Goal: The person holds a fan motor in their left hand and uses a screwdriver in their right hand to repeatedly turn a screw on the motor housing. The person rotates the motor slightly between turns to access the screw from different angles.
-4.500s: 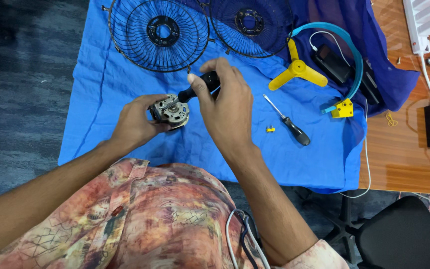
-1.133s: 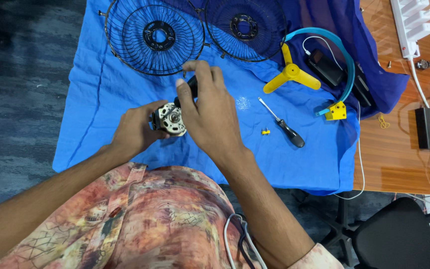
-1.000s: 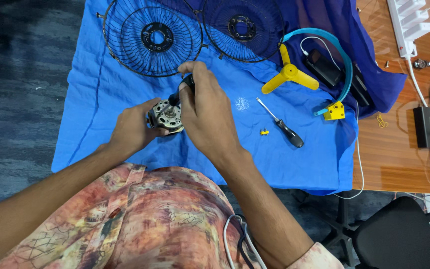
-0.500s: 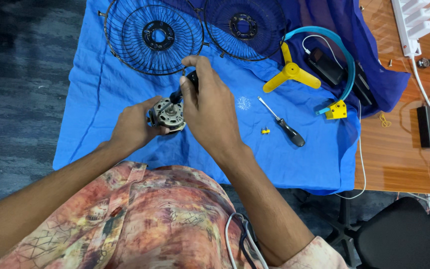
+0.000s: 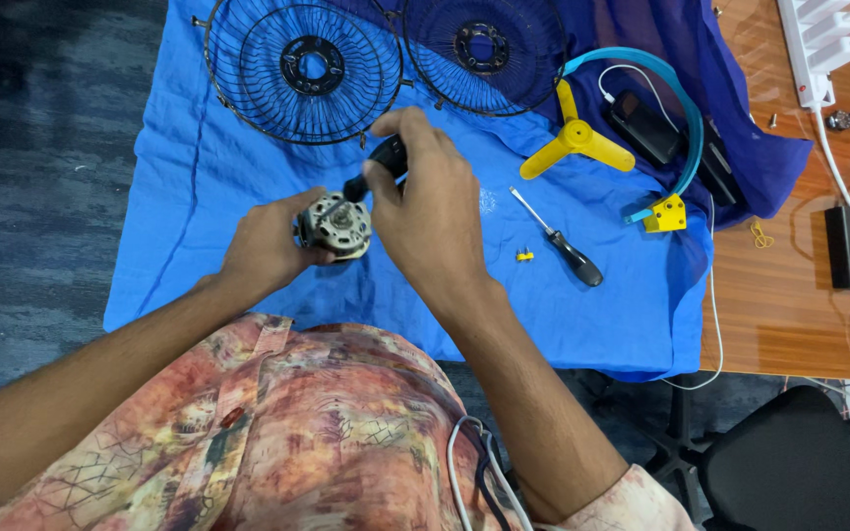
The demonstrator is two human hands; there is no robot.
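Over the blue cloth (image 5: 248,206) that covers the work surface, the left hand (image 5: 268,241) closes around a small electric motor (image 5: 336,224), a round metal piece with copper windings just visible at its rim, and holds it raised above the cloth near the middle of the view. Right beside it, the right hand (image 5: 430,211) grips the black handle of a screwdriver (image 5: 378,167), fingers wrapped tight about it, with the tool slanting down toward the top face of the motor; the tip itself is hidden, so I cannot tell whether it touches a screw.

Beyond the hands lie 2 wire fan guards: the left fan guard (image 5: 302,69) sits fully on the cloth and the right fan guard (image 5: 484,49) lies partly on a darker blue fabric (image 5: 740,147). To the right of these rests a yellow 3-bladed fan propeller (image 5: 573,143), and past it a light blue curved band (image 5: 681,108) ends in a yellow block (image 5: 665,212). A second screwdriver (image 5: 558,239) with a black handle lies loose on the cloth, well apart from both hands, with a tiny yellow part (image 5: 524,255) just beside its shaft. At the far right, a white power strip (image 5: 809,49) and a black adapter (image 5: 846,246) sit on the wooden tabletop (image 5: 789,315)
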